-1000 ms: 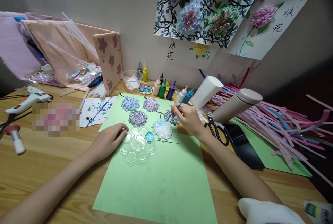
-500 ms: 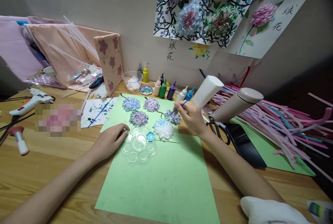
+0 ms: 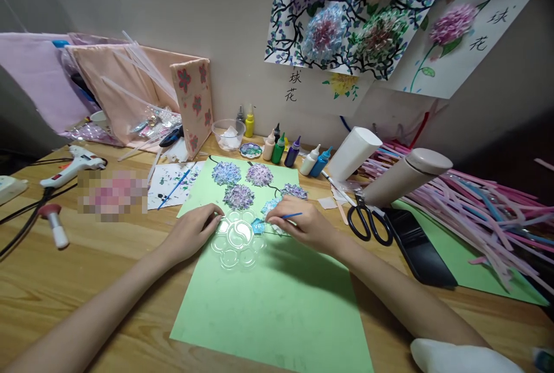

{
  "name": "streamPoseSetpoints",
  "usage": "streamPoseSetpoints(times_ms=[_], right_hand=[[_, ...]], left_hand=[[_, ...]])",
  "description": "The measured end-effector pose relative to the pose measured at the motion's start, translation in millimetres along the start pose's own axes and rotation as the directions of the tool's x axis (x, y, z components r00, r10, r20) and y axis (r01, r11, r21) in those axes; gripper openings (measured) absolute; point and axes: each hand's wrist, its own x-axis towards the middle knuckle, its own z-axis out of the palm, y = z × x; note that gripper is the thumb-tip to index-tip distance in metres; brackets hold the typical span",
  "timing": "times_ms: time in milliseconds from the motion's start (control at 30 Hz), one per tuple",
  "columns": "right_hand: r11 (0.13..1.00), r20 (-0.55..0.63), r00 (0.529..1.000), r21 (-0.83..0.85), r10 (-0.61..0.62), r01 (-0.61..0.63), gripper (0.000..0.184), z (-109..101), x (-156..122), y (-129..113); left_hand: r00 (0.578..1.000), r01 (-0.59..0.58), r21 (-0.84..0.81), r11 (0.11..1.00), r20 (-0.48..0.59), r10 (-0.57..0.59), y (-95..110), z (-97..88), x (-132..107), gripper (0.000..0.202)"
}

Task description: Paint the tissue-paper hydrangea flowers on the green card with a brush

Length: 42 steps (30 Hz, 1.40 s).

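My right hand grips a thin blue paintbrush, its tip end low beside the blue paint in a well of the clear flower-shaped palette. My left hand is curled at the palette's left edge, fingers and thumb pinching around the rim. Beneath lies green paper. Blue and purple ruffled flowers sit on its upper part. A white and light-blue flower is mostly hidden behind my right hand.
Paint bottles and a clear bowl line the back. Black-handled scissors, a black phone-like slab and pipe cleaners lie right. Leftward are a glue gun, a stained paper and a second brush.
My right hand has moved down and left with the paintbrush, from the far-right purple flower to the palette's blue paint. My left hand stays at the palette; the view has shifted slightly.
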Motion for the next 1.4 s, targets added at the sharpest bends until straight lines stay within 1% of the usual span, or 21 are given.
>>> streamPoseSetpoints(times_ms=[67, 100, 233, 333, 500, 633, 767, 900, 1067, 1200, 1400], right_hand=[[0.999, 0.065, 0.998, -0.044, 0.015, -0.012, 0.029, 3.4, -0.5, 2.3], [0.999, 0.075, 0.997, -0.051, 0.018, -0.014, 0.029, 3.9, -0.7, 3.1], [0.999, 0.044, 0.999, -0.042, 0.029, -0.027, 0.026, 0.2, -0.9, 2.9], [0.997, 0.077, 0.997, -0.076, 0.031, -0.025, 0.027, -3.8, 0.0, 1.1], [0.997, 0.071, 0.995, -0.022, 0.074, -0.072, 0.029, -5.2, 0.6, 1.0], [0.997, 0.126, 0.990, -0.040, 0.070, -0.066, 0.030, -2.7, -0.4, 2.7], [0.995, 0.104, 0.990, -0.011, 0.099, -0.098, 0.033, -4.1, -0.6, 2.5], [0.993, 0.134, 0.984, -0.010, 0.119, -0.119, 0.032, -6.8, 0.1, 2.1], [0.991, 0.120, 0.983, 0.000, 0.136, -0.137, 0.032, -6.1, -0.1, 3.8], [0.991, 0.180, 0.975, -0.009, 0.131, -0.132, 0.031, -4.1, -0.8, 5.7], [0.987, 0.125, 0.980, 0.021, 0.153, -0.157, 0.031, -4.4, -0.3, 5.4]], left_hand=[[1.000, -0.006, -0.004, 1.000, -0.005, 0.006, -0.7, 0.6, 0.4, 0.025], [1.000, -0.010, -0.006, 1.000, -0.006, 0.010, -1.1, 0.9, 0.3, 0.025], [1.000, -0.020, -0.013, 1.000, -0.011, 0.020, -2.1, 1.5, -1.3, 0.024], [1.000, -0.014, -0.014, 1.000, -0.012, 0.014, -1.4, 1.0, -2.2, 0.024], [1.000, -0.013, -0.007, 1.000, -0.016, 0.013, -0.4, 0.6, -2.1, 0.024], [1.000, -0.017, -0.004, 1.000, -0.021, 0.017, -1.8, 1.1, -2.3, 0.024], [0.999, -0.025, 0.003, 1.000, -0.021, 0.025, -2.5, 1.4, -2.3, 0.024], [0.999, -0.033, 0.007, 0.999, -0.026, 0.033, -2.0, 1.3, -1.8, 0.026], [0.999, -0.036, 0.006, 0.999, -0.016, 0.036, -2.0, 1.0, -1.6, 0.027], [0.999, -0.033, 0.001, 0.999, -0.027, 0.033, -2.3, 1.3, -1.4, 0.027], [0.999, -0.042, 0.005, 0.999, -0.027, 0.042, -2.0, 1.3, -0.8, 0.026]])
